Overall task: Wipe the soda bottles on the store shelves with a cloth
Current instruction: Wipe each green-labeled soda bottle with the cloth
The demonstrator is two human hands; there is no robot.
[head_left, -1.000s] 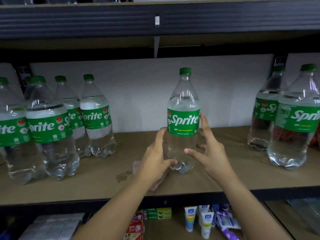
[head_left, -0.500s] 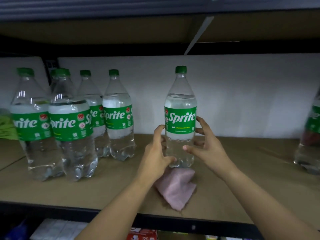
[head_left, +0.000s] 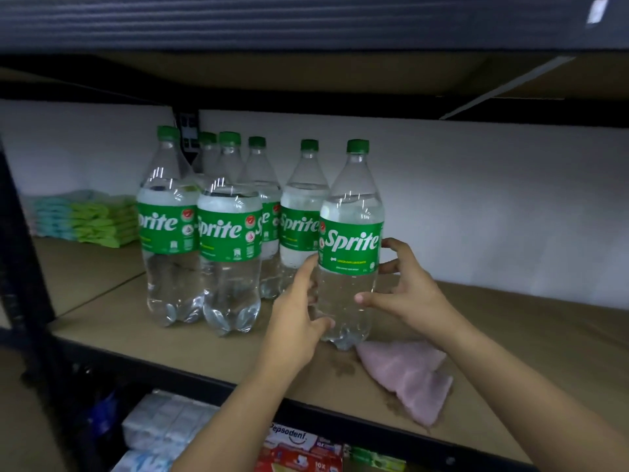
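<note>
Since 0.5 s ago the held Sprite bottle [head_left: 349,247] has gone left across the shelf [head_left: 136,321] and now stands upright just beside the group of 6 other bottles [head_left: 231,233], w/ the pink cloth [head_left: 408,376] lying loose at its right base. It's clear plastic, green cap, green label, clear soda. Left hand [head_left: 296,328] curls round its lower left side, right hand [head_left: 408,287] grips the right side w/ thumb in front & fingers [head_left: 391,243] spread behind; 2 hands, 1 cloth, 7 bottles.
</note>
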